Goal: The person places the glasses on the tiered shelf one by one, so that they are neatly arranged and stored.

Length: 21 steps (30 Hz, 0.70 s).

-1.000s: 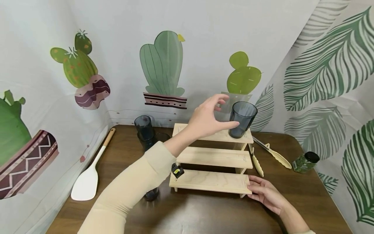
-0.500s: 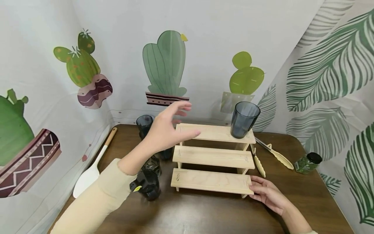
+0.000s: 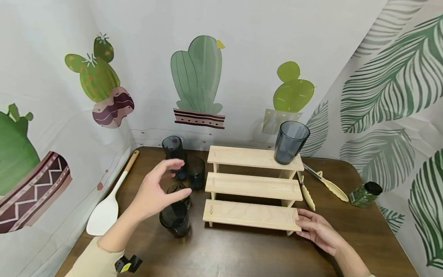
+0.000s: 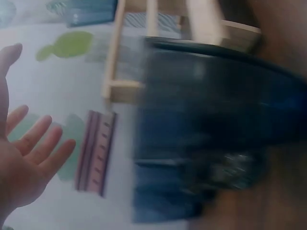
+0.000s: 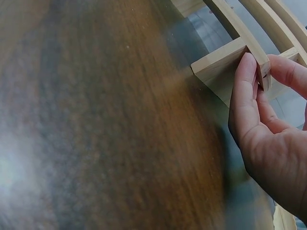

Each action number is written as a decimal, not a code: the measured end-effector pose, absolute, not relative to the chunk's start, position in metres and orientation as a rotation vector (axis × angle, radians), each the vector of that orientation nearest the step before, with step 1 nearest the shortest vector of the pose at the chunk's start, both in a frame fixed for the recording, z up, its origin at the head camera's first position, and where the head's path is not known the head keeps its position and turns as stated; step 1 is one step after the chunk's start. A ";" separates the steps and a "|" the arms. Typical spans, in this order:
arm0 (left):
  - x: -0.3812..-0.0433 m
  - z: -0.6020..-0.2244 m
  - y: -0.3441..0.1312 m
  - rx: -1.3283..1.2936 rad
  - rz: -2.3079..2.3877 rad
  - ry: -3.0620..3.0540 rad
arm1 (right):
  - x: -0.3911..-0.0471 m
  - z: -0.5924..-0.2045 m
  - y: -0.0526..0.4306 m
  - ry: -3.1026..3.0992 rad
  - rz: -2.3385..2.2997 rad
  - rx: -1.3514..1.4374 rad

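My left hand (image 3: 154, 194) hovers over several dark glass tumblers, fingers bent and spread from the thumb, holding nothing. The nearest tumbler (image 3: 174, 220) stands just below it; a patterned glass (image 3: 185, 201) behind is partly covered by the hand. Farther back are a tall dark glass (image 3: 172, 144) and a shorter one (image 3: 196, 175). My right hand (image 3: 319, 231) pinches the right end of the bottom step of a three-tier wooden shelf (image 3: 250, 215); the right wrist view shows thumb and fingers around the board's end (image 5: 263, 72). A blue-grey tumbler (image 3: 292, 142) stands on the top step's right end.
A white spatula (image 3: 104, 215) with a wooden handle lies at the left. Tongs (image 3: 330, 186) with cream tips lie right of the shelf, near a black-lidded jar (image 3: 365, 193) of green contents. Printed cloth hangs behind and beside the brown table (image 3: 235, 254).
My left hand has moved away from the tumbler on the top step, leftward and down to the glasses at the left. The right hand keeps its grip on the bottom step.
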<state>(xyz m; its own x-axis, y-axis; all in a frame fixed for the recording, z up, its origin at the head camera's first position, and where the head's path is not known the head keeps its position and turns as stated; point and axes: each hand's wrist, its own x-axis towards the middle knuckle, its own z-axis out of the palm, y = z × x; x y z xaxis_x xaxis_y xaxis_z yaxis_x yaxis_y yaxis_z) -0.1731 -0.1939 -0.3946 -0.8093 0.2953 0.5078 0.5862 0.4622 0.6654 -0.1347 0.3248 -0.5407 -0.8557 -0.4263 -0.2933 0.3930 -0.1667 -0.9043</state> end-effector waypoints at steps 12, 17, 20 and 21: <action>-0.138 -0.466 -0.231 -0.593 -1.236 -2.548 | -0.135 -0.542 0.325 1.587 -2.068 -0.037; -0.133 -0.482 -0.234 -0.569 -1.280 -2.545 | -0.135 -0.543 0.324 1.585 -2.070 -0.041; -0.130 -0.489 -0.234 -0.531 -1.319 -2.567 | -0.135 -0.544 0.324 1.578 -2.076 -0.046; -0.129 -0.492 -0.234 -0.526 -1.342 -2.570 | -0.135 -0.544 0.325 1.578 -2.079 -0.052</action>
